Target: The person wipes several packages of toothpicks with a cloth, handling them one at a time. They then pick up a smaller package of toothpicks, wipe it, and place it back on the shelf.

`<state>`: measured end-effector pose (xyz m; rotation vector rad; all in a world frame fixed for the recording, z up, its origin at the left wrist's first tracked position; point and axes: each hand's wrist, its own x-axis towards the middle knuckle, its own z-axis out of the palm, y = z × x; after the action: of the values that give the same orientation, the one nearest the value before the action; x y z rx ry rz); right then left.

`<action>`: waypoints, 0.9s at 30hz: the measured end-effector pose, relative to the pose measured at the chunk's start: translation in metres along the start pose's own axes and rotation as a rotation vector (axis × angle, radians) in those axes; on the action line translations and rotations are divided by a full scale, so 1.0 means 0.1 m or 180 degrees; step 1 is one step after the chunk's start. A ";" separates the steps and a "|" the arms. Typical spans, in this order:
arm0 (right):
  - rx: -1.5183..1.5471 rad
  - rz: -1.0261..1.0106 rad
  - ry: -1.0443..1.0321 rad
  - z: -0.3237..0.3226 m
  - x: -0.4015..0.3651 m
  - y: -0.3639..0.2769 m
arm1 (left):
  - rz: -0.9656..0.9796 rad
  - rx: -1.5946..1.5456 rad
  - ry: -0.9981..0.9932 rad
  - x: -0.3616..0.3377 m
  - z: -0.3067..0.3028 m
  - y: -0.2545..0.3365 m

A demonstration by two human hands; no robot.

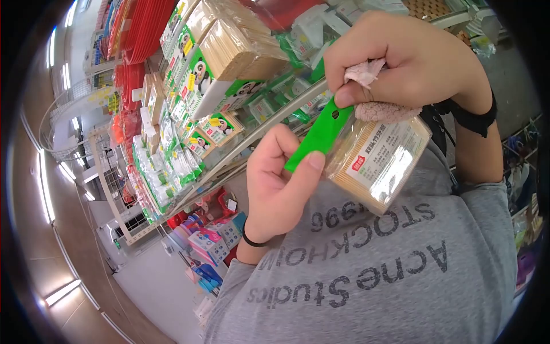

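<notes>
My left hand [281, 183], with a black band at the wrist, pinches the lower left end of a green header strip [319, 135]. At the strip's upper right end, my right hand [401, 63] grips it between thumb and finger. A pink cloth [387, 112] is bunched in that same hand, partly hidden by the fingers. From the strip hangs a clear pack of thin wooden sticks [381, 163] with a white and red label, tilted in front of my grey shirt.
Panda-printed stick packs [215, 66] are stacked on a shelf at upper left, beside smaller green and white packs [166, 166]. A metal shelf edge [258, 132] runs diagonally behind my left hand. Red goods [146, 28] stand farther left; boxes [209, 246] lie lower down.
</notes>
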<state>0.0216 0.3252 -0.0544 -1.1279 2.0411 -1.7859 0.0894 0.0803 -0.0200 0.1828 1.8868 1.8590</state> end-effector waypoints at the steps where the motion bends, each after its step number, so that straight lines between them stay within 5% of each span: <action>1: 0.0020 0.0018 -0.0007 -0.19 0.08 -0.06 | -0.0068 -0.0051 0.0033 0.01 0.01 -0.01; 3: 0.2368 0.1954 -0.2227 -0.69 0.35 -0.16 | -0.0143 0.0058 0.0093 0.03 0.04 -0.02; 4: 0.2402 0.1979 -0.2217 -0.55 0.23 -0.10 | -0.0192 0.0007 0.0075 0.04 0.03 -0.06; 6: 0.0067 0.0203 -0.0082 -0.04 -0.14 0.09 | -0.0304 -0.0082 0.0002 0.07 0.06 -0.09; 9: 0.0078 -0.0195 0.0282 0.06 -0.20 0.32 | -0.0506 -0.0113 0.0215 0.14 0.12 -0.09; 19: 0.0617 0.0954 0.0302 0.09 -0.30 0.29 | -0.0777 -0.0062 -0.0011 0.24 0.00 -0.04; 27: 0.0361 0.1176 0.0283 0.07 -0.25 0.24 | -0.1009 -0.0112 -0.0148 0.29 -0.07 -0.03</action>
<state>0.0334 0.3353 -0.0859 -0.6009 2.0057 -1.7593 0.0616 0.0859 -0.0301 -0.0808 1.7354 1.6568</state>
